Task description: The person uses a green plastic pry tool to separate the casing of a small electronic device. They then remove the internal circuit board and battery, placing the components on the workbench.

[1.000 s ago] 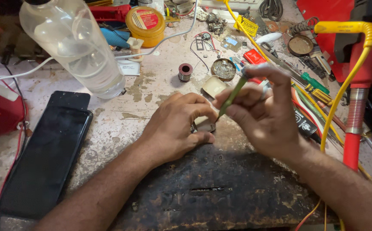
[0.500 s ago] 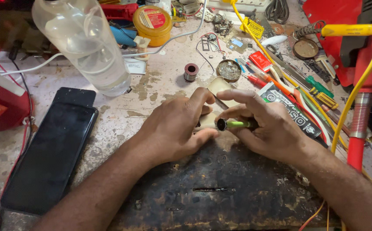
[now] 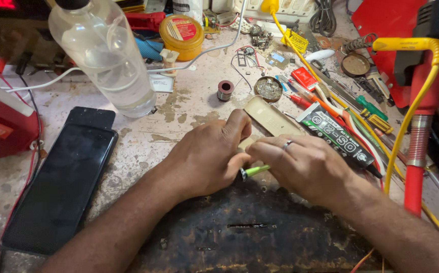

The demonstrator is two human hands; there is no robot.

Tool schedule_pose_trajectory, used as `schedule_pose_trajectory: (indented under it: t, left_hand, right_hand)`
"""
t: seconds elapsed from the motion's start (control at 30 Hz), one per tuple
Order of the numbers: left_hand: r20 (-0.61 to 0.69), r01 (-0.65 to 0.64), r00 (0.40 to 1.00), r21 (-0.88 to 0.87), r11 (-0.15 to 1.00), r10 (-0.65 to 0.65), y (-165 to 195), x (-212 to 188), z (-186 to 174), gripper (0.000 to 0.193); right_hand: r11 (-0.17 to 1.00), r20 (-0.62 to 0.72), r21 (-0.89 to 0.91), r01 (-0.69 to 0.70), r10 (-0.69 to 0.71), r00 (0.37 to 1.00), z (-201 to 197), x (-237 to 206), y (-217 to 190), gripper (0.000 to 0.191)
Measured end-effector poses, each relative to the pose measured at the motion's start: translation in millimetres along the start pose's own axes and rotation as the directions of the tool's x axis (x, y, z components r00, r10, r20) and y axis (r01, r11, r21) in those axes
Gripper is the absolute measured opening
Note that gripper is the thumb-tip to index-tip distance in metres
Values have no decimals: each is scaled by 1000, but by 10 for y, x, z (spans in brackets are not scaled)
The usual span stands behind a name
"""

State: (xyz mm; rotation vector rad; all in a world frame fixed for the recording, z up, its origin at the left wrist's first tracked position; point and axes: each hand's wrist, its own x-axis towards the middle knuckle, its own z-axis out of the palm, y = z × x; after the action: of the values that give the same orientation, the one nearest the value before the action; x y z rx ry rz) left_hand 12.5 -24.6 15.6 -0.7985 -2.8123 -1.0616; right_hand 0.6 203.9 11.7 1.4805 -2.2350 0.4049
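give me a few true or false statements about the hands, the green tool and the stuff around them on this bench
1. The right hand holds a green-handled tool. True.
2. The left hand rests on the black phone. False: the phone lies apart, to its left.
3. A clear plastic bottle stands behind the phone. True.
4. The yellow tin lies between the hands. False: it sits at the far edge of the bench.
5. A ring shows on the right hand. True.

Left hand (image 3: 206, 156) and right hand (image 3: 308, 167) curled, close together
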Motion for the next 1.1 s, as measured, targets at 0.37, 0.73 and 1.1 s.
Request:
schedule_pose_trajectory:
  t: [0.37, 0.73, 1.1]
  left_hand:
    - [-22, -68, 997, -1, 998, 68, 5, 13, -30, 41]
    - [15, -74, 997, -8, 997, 74, -87, 93, -45, 43]
    - [-90, -162, 982, 42, 986, 166, -77, 35, 70, 63]
  right_hand:
    - [963, -116, 218, -159, 187, 975, 82, -7, 5, 46]
    - [991, -98, 117, -64, 75, 992, 144, 44, 11, 45]
    - [781, -51, -235, -578, 584, 810, 12, 132, 513, 37]
